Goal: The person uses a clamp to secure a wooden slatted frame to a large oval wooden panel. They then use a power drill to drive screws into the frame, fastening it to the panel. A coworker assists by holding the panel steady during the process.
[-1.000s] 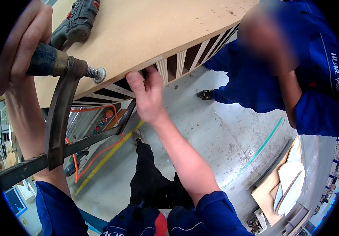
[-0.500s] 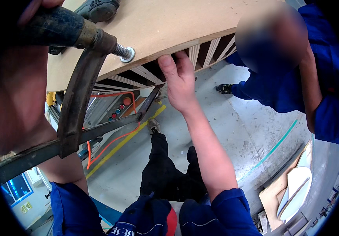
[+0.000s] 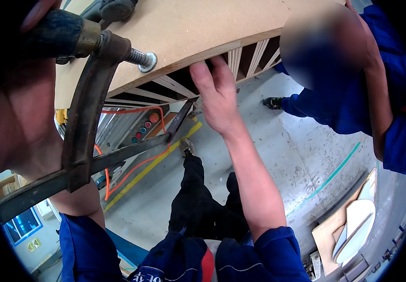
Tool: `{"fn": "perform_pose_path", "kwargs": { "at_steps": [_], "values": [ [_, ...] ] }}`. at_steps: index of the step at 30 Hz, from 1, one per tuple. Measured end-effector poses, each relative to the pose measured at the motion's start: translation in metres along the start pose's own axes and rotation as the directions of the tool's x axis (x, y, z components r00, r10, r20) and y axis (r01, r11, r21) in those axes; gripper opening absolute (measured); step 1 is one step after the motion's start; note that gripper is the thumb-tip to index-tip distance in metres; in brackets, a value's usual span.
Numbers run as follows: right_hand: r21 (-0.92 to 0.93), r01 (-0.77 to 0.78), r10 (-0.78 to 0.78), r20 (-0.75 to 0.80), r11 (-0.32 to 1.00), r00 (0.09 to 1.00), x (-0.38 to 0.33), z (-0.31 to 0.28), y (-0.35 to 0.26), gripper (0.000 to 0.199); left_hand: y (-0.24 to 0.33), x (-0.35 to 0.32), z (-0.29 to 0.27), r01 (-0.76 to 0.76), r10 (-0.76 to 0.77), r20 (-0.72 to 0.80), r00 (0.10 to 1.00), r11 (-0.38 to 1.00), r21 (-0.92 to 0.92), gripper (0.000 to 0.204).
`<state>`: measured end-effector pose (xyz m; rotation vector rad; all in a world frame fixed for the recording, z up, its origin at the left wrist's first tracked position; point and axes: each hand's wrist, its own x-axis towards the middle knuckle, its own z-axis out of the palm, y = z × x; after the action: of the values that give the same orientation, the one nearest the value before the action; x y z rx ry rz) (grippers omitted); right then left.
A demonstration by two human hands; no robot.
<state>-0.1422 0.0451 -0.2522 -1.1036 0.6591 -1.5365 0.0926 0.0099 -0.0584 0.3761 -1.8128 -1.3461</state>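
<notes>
At the upper left my left hand (image 3: 22, 113) is wrapped round the dark handle of a metal bar clamp (image 3: 81, 113), its fingers partly in shadow. The clamp's screw and round foot lie over the top of a layered wooden panel (image 3: 175, 28). Its bar slants below, and the far jaw (image 3: 184, 115) sits near the panel's lower side. My right hand (image 3: 218, 96) grips the panel's open edge, thumb at the front and fingertips hidden in a gap between the pale plywood ribs (image 3: 234, 63).
A co-worker in blue (image 3: 334, 103) stands at the right by the panel. A dark shoe-like object (image 3: 116, 9) rests on top. Orange cable (image 3: 137, 167) and a button panel (image 3: 144, 129) show under the clamp. Offcut boards (image 3: 349, 225) lie at lower right.
The clamp has shifted slightly left and down relative to my view. My right thumb has slid lower from the panel's top edge toward the gap. The co-worker has moved a little.
</notes>
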Motion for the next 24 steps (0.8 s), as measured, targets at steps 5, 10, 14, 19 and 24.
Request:
{"fn": "perform_pose_path", "kwargs": {
  "at_steps": [5,10,14,19,24],
  "values": [
    [-0.035,0.053,-0.053,-0.005,0.998,0.999,0.003,0.005,0.012,0.059,-0.001,-0.002,0.000,-0.002,0.002,-0.006,1.000,1.000,-0.008,0.010],
    [0.005,0.080,-0.080,-0.003,0.997,0.997,0.003,0.007,0.016,0.062,-0.002,-0.005,-0.001,-0.006,0.006,-0.003,1.000,1.000,-0.014,0.009],
    [0.037,-0.013,0.014,-0.032,0.999,0.999,0.001,0.007,0.005,0.065,-0.004,-0.003,0.000,-0.002,0.002,0.006,1.000,1.000,-0.019,0.008],
    [-0.032,0.118,-0.121,-0.088,0.992,0.989,0.005,0.013,0.006,0.068,-0.007,0.000,0.000,-0.007,0.007,0.009,1.000,1.000,-0.023,0.007],
    [-0.064,0.192,-0.196,-0.073,0.979,0.978,0.007,0.012,0.014,0.069,-0.006,-0.001,-0.003,-0.007,0.007,0.006,1.000,1.000,-0.009,0.006]
  ]
}}
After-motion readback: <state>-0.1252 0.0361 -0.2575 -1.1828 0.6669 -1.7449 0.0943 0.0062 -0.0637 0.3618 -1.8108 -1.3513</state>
